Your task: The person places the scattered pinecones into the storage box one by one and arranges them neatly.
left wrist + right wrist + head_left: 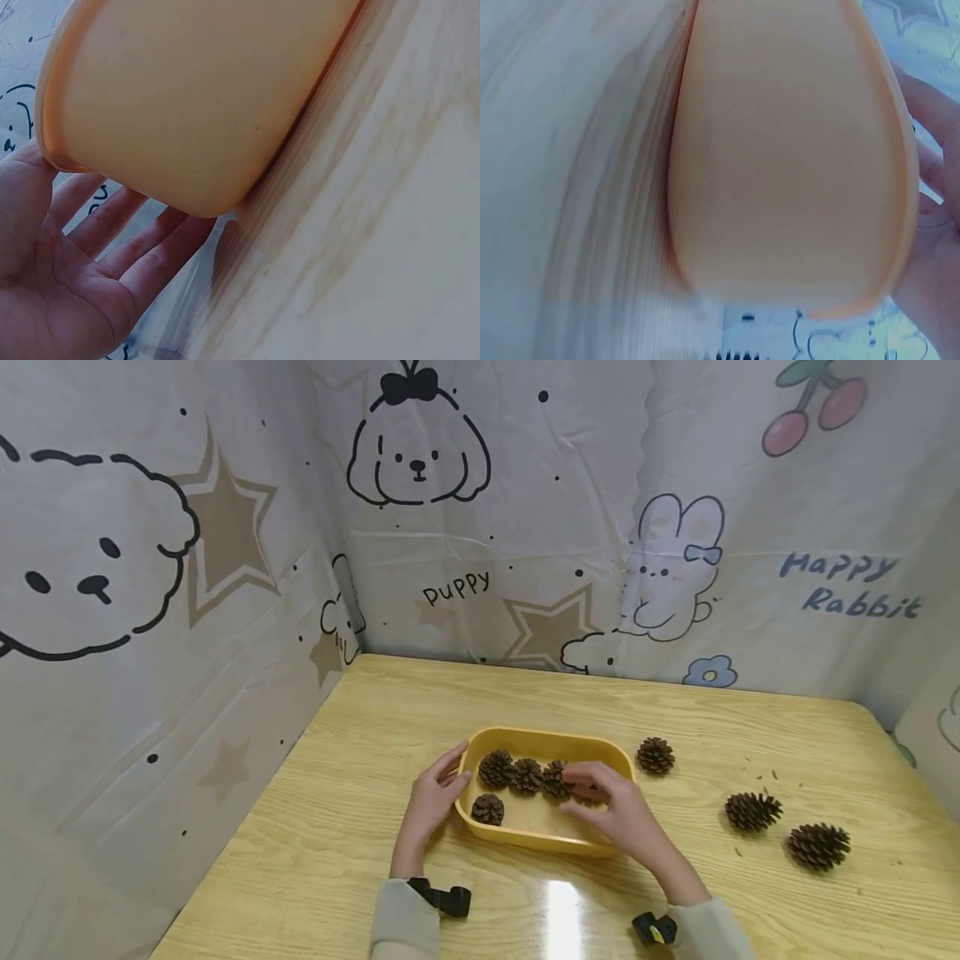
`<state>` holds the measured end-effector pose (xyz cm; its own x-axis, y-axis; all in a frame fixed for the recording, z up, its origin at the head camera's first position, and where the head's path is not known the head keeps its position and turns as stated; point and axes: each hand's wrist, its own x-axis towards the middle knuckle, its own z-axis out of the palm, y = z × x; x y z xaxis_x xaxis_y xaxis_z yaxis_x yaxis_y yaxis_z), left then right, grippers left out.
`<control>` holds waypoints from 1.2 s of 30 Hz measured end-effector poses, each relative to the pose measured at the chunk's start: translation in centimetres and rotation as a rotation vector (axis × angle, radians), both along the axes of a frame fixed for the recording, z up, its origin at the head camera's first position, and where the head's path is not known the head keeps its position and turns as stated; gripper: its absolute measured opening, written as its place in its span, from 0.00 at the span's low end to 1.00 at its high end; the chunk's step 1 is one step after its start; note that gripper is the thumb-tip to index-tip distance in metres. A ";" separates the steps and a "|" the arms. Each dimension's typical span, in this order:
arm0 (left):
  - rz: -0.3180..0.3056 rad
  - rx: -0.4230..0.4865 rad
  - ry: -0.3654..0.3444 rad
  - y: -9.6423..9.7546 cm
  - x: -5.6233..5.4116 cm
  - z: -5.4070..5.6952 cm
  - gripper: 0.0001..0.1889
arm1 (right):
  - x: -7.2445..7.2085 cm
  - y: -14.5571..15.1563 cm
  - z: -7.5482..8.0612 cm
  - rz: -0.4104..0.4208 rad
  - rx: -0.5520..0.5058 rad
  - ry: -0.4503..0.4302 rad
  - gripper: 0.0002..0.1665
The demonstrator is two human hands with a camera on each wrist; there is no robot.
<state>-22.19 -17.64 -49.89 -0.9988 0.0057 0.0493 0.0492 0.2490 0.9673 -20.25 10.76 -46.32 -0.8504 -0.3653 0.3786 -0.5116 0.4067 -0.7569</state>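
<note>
Head view: illumination is moderate and fairly even. A white glare patch sits on the table (360,760) at the bottom edge, its detail washed out. The cloth (525,543) appears grey and subdued. Focus is adequate on the tray (517,836).

Left wrist view: dim, with a cool blue cast. The left hand (82,277) is shaded; a dark shadow line follows the tray's base. Table grain is soft.

Right wrist view: hazy and bluish. The tray's lower end is blurred; adjacent table surface is smeared.
</note>
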 end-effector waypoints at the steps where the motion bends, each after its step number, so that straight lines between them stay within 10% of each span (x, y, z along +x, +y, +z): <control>1: 0.001 0.001 -0.003 0.0 0.0 0.0 0.26 | 0.1 0.4 0.0 -0.006 -0.019 -0.004 0.27; 36: 0.014 0.024 -0.017 0.0 -0.1 -0.1 0.26 | 2.5 13.2 -0.4 -0.675 -0.078 -0.040 0.35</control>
